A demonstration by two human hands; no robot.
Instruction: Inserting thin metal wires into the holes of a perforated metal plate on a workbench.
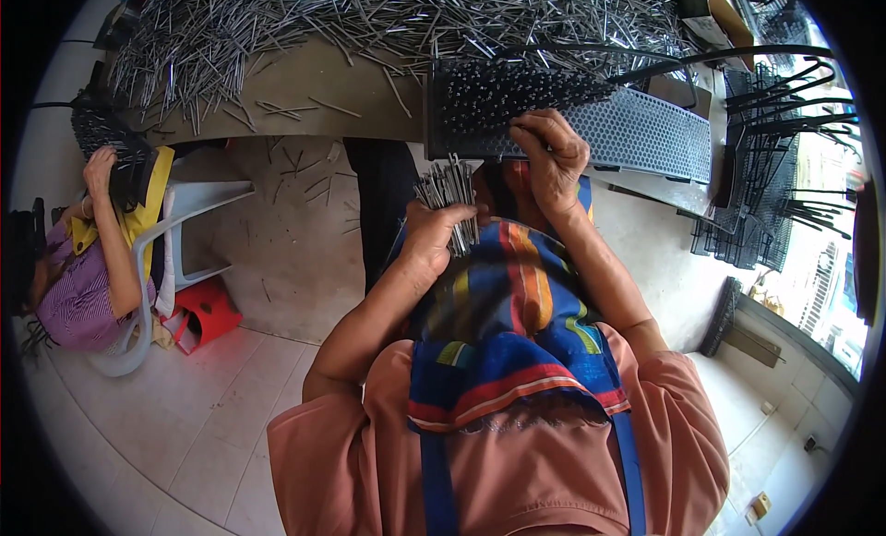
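Note:
A bundle of thin metal rods [450, 181] stands upright in my left hand [432, 233], whose fingers are wrapped round it over my lap. My right hand [558, 162] is raised at the near edge of a black perforated rack [651, 136], thumb and fingers pinched together. Whatever sits in that pinch is too small or hidden to make out. The left part of the rack is densely filled with upright rods [508, 95], while bare holes show on its right part.
A big heap of loose rods [388, 24] covers the table [318, 79]. At left, a co-worker's hand [99, 171] touches another filled rack [111, 134] beside a white plastic chair [208, 199] and a red container [208, 314]. Black racks with hooked bars [766, 157] stand right. Rods lie on the floor.

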